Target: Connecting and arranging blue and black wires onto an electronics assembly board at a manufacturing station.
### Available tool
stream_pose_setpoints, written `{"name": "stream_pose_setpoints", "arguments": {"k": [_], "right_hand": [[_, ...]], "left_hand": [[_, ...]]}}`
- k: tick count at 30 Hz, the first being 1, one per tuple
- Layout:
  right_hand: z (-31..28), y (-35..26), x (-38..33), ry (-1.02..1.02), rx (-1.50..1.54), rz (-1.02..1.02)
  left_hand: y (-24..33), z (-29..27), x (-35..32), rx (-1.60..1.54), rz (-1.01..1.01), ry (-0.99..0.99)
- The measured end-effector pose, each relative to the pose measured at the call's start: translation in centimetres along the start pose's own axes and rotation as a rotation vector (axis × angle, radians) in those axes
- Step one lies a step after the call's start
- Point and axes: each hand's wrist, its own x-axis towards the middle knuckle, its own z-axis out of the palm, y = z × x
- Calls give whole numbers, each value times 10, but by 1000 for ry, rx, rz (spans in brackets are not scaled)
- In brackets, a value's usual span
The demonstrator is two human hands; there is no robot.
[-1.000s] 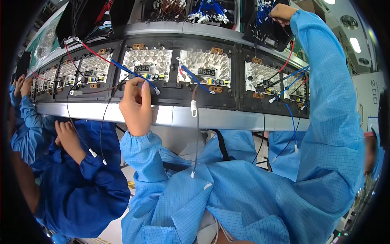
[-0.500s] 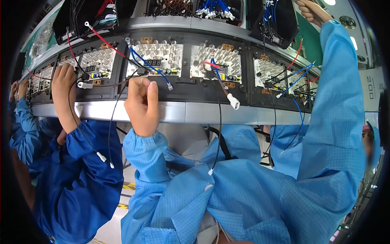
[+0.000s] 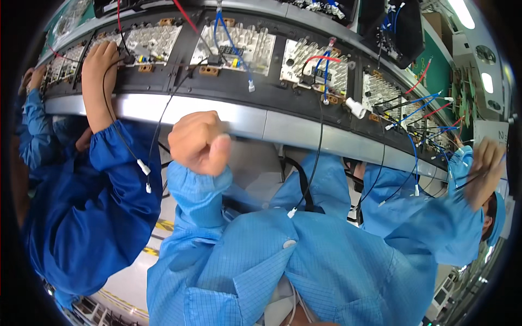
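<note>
My left hand [image 3: 198,142] is curled into a fist in front of the metal rail, thumb against the bent fingers; whatever it may hold is hidden. Beyond it lies a white circuit board [image 3: 234,50] with clear upright parts, a small display and a blue wire [image 3: 234,46]. Far to the right, my right hand [image 3: 485,171] is raised and smeared by motion. Its fingers look bent round a thin black wire [image 3: 472,181], which is blurred. Between my hands, another white board [image 3: 315,65] carries red and blue wires, and a long black wire [image 3: 312,174] hangs from it.
A metal rail [image 3: 250,120] edges the black fixtures. Bins of wires [image 3: 389,30] stand behind. At left, a co-worker's hand [image 3: 100,60] rests at a board; another person in light blue sits at right. Loose wires hang over the rail.
My right hand has come down from the bins at the upper right to the far right side. My left hand has drawn back from the board over the rail. The view has shifted.
</note>
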Motion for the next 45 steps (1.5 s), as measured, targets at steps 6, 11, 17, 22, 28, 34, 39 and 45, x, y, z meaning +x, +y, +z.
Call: {"name": "stream_pose_setpoints", "arguments": {"k": [6,11,17,22,28,34,39,45], "right_hand": [[137,30,-116,-194,439,-576],[182,22,-118,-248,629,-377],[187,33,-126,-287,477,-505],[186,42,-139,-128,479,-349],[183,45,-133,-145,430,-368],[184,41,-131,1,272,-222],[169,49,-123,-25,396,-336],[162,61,-123,-4,318,-369]], "left_hand": [[71,36,25,-40,164,-350],[108,80,20,4,330,-487],[107,93,15,78,175,-518],[101,110,9,129,129,-454],[97,114,11,165,133,-473],[81,99,12,162,-37,-483],[69,61,19,187,-312,-321],[41,0,9,-102,-371,44]]}}
